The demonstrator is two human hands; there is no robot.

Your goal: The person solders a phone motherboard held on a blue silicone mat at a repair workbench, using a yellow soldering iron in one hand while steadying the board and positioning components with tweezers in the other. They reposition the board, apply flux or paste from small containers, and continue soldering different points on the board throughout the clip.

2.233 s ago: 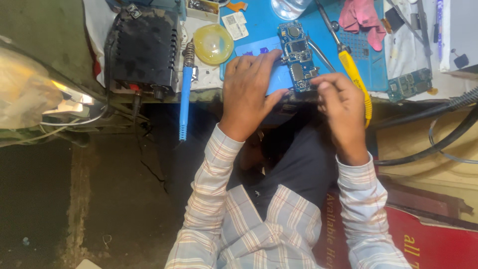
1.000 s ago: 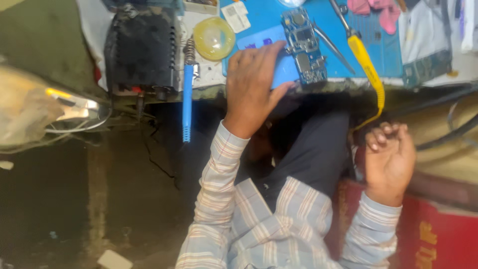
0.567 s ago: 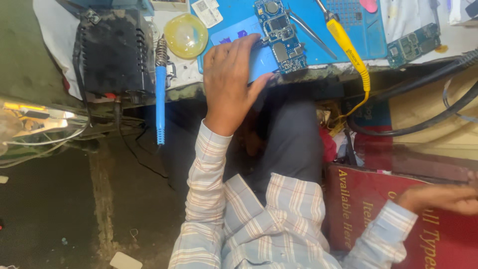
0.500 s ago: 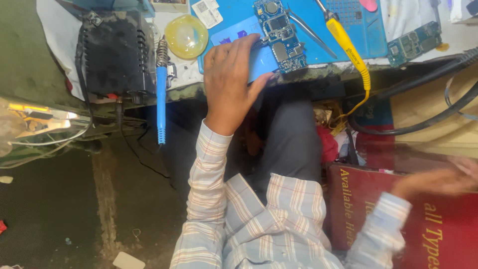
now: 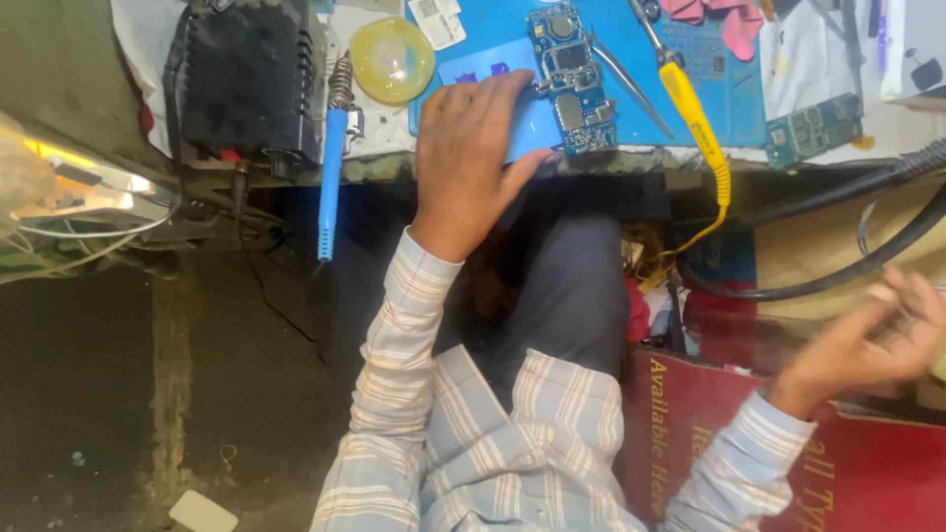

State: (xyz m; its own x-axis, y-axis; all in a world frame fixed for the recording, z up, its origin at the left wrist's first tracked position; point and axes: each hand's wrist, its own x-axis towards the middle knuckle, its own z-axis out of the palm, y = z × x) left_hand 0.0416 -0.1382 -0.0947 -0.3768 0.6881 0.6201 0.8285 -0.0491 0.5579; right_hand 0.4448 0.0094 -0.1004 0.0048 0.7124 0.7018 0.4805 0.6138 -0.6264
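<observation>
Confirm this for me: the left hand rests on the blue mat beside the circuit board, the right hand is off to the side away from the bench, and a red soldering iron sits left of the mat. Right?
Not quite. The soldering iron has a blue handle, not red, as the head view shows. The rest stands: the left hand rests on the blue mat beside the circuit board, and the right hand is off to the side, away from the bench.

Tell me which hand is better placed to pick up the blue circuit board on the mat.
Left. The left hand rests flat on the blue mat, its fingertips right beside the circuit board. The right hand is off the bench, low at the person's side above the red box, holding nothing visible.
</observation>
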